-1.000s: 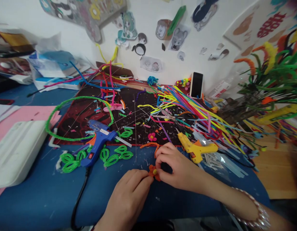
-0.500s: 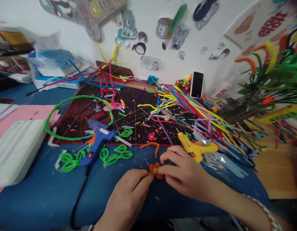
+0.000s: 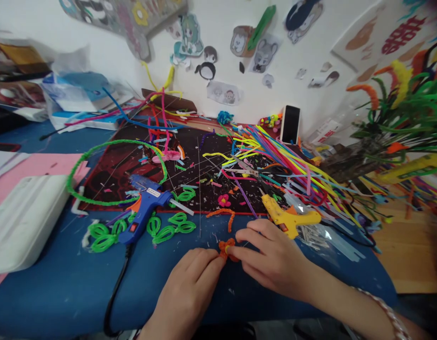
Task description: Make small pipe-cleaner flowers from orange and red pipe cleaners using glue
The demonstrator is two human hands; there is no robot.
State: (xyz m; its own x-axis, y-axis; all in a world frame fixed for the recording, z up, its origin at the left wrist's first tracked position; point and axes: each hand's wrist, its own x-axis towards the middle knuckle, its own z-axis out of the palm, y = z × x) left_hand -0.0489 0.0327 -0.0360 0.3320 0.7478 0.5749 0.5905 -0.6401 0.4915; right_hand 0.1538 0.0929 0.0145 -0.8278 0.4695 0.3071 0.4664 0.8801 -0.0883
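A small orange pipe-cleaner flower [image 3: 223,246] with a yellow centre is low in the middle of the head view, at the near part of the blue table. My left hand [image 3: 193,278] pinches its left petals between thumb and fingers. From the other side, my right hand [image 3: 268,252] has curled fingers on the flower, the index fingertip over the yellow centre. Just beyond lies a bent orange pipe-cleaner piece [image 3: 230,215]. A small pink flower [image 3: 224,200] rests on the dark mat. My right thumb is mostly hidden.
A blue glue gun [image 3: 144,208] lies left among green leaf loops [image 3: 163,231] and a green ring [image 3: 77,163]. To the right are a yellow glue gun [image 3: 291,217] and glue sticks [image 3: 342,243]. Pipe cleaners [image 3: 296,160] pile behind; a phone [image 3: 290,123] leans against the wall.
My right index fingertip has shifted slightly left over the flower's centre, covering more of it. The flower has tilted a little; both hands otherwise stay in place.
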